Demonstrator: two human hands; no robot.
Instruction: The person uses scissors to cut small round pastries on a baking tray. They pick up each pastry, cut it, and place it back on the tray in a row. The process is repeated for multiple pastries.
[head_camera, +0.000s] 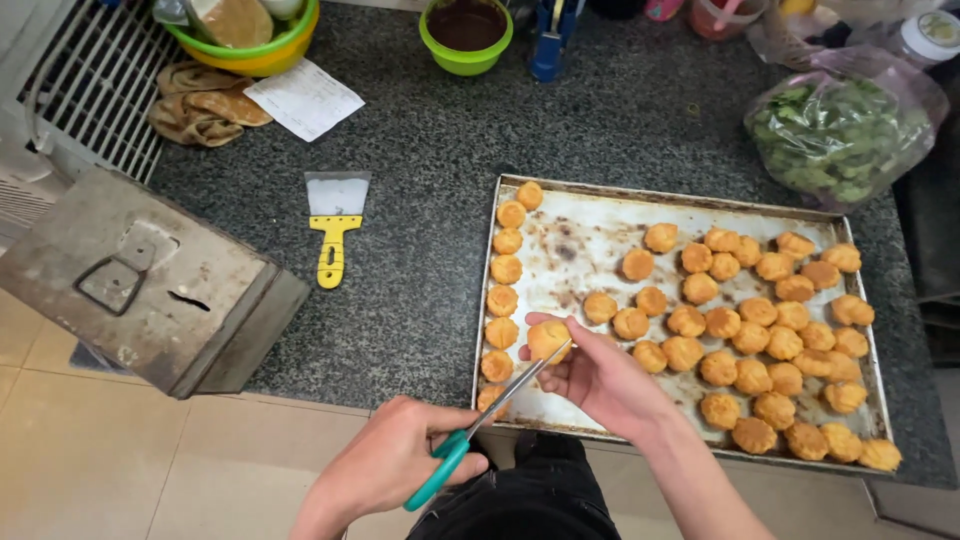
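My right hand (600, 380) holds one golden puff pastry (547, 338) over the near left part of a metal baking tray (590, 232). My left hand (395, 460) grips teal-handled scissors (480, 420), and their blades point up to the right and touch the puff I hold. Several more golden puffs (750, 320) lie on the tray, in a column along its left edge and in a dense cluster on the right.
A yellow-handled scraper (333, 225) lies on the dark granite counter (420, 160). A grey metal box (140, 280) sits at the left edge. At the back are green bowls (465, 35), a paper slip (305, 97) and a bag of greens (840, 130). Tiled floor lies below.
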